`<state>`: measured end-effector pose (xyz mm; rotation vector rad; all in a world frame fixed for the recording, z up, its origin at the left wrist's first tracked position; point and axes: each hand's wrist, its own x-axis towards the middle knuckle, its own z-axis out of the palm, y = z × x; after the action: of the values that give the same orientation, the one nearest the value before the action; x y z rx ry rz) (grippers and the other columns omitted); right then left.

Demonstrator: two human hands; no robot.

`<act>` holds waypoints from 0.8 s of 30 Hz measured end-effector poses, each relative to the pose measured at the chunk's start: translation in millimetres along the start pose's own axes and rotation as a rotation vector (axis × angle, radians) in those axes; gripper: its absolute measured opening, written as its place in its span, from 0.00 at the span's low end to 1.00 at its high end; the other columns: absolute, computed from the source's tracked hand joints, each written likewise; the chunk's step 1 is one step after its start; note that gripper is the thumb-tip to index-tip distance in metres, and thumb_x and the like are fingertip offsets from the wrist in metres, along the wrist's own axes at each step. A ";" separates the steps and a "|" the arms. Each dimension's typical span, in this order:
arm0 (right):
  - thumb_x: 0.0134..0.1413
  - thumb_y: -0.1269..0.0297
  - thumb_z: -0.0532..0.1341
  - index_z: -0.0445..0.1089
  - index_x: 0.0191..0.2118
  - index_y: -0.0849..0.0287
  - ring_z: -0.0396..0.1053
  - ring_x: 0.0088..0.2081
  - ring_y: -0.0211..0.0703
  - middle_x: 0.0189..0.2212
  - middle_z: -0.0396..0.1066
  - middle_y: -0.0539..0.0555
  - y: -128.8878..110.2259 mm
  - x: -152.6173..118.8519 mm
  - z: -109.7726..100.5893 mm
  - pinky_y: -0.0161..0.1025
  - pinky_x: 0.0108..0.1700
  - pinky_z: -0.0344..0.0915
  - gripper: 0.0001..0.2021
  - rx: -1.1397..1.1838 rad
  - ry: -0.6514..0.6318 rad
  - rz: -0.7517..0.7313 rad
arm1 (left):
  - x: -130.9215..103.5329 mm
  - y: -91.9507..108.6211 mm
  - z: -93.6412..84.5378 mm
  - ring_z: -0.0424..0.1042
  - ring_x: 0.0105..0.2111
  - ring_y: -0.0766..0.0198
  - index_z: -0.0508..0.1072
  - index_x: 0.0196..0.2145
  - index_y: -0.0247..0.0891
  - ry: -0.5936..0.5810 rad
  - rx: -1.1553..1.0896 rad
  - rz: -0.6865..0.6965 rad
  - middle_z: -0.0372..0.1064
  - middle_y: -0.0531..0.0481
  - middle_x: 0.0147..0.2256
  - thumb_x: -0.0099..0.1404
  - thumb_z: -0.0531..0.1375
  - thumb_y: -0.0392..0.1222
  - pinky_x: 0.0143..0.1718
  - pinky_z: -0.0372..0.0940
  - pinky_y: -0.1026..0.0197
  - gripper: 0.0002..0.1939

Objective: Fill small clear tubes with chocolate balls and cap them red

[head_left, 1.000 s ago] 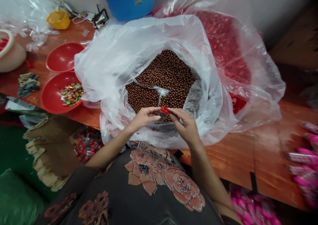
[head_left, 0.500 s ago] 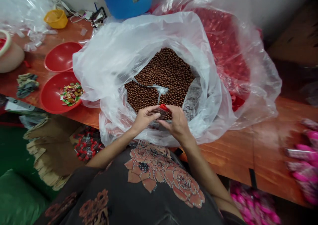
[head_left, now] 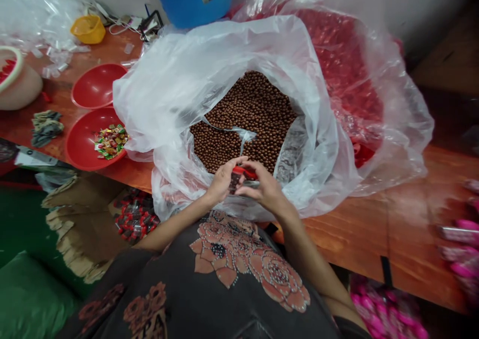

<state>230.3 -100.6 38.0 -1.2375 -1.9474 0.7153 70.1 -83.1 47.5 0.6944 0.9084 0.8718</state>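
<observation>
A small clear plastic jar (head_left: 234,181) with dark contents is in my left hand (head_left: 220,183), whose fingers close around its side. Its red cap (head_left: 245,172) shows between my two hands. My right hand (head_left: 266,189) curls around the cap side, with thumb and forefinger on either side of it; their exact contact is partly hidden. Both hands are over the near rim of a large white plastic bag (head_left: 157,89). Inside the bag lies a heap of small round chocolate balls (head_left: 258,104), with a torn piece of clear film (head_left: 247,135) among them.
Two red bowls (head_left: 80,147) stand left, the nearer holding wrapped candies (head_left: 111,142). Below them, a cardboard box (head_left: 84,219) contains red-capped jars (head_left: 135,218). A clear bag of red pieces (head_left: 348,69) is behind right. Pink-capped containers (head_left: 464,244) lie at the right edge.
The jar has moved slightly down and left into my left hand and is turned, its cap now toward the right. My right fingers have shifted around the cap. The view has shifted slightly.
</observation>
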 end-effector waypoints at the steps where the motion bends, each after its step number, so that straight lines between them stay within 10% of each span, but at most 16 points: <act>1: 0.60 0.51 0.58 0.63 0.56 0.54 0.70 0.47 0.44 0.48 0.71 0.56 6.1 2.8 -4.5 0.43 0.48 0.67 0.22 -0.005 0.009 0.060 | -0.3 1.8 -2.1 0.58 0.16 0.71 0.68 0.55 0.37 -0.008 -0.020 -0.004 0.62 0.56 0.19 0.68 0.50 0.56 0.17 0.57 0.68 0.26; 10: 0.60 0.72 0.52 0.76 0.37 0.60 0.67 0.37 0.45 0.34 0.72 0.60 46.1 21.8 -2.6 0.41 0.40 0.61 0.13 -0.586 -0.228 0.071 | -0.7 9.8 -12.7 0.62 0.18 0.68 0.62 0.59 0.36 -0.068 -0.074 -0.038 0.66 0.55 0.22 0.69 0.48 0.59 0.18 0.62 0.67 0.29; 18: 0.58 0.56 0.61 0.76 0.44 0.54 0.72 0.41 0.42 0.41 0.76 0.53 13.6 18.8 -10.2 0.43 0.46 0.67 0.12 0.082 0.301 0.282 | -3.0 0.8 -13.4 0.66 0.19 0.68 0.62 0.61 0.39 -0.122 0.048 -0.017 0.69 0.54 0.24 0.69 0.48 0.60 0.20 0.62 0.66 0.31; 24: 0.59 0.57 0.61 0.78 0.36 0.50 0.72 0.39 0.40 0.34 0.77 0.49 -23.9 16.1 -3.0 0.44 0.46 0.67 0.08 0.199 0.184 0.141 | 0.2 -10.5 -9.1 0.64 0.18 0.68 0.65 0.60 0.41 -0.104 0.202 0.019 0.67 0.53 0.23 0.68 0.45 0.66 0.19 0.59 0.66 0.34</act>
<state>215.4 -94.9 62.2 -1.2778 -1.6116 0.8152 65.6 -86.6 34.8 0.9155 0.9046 0.7593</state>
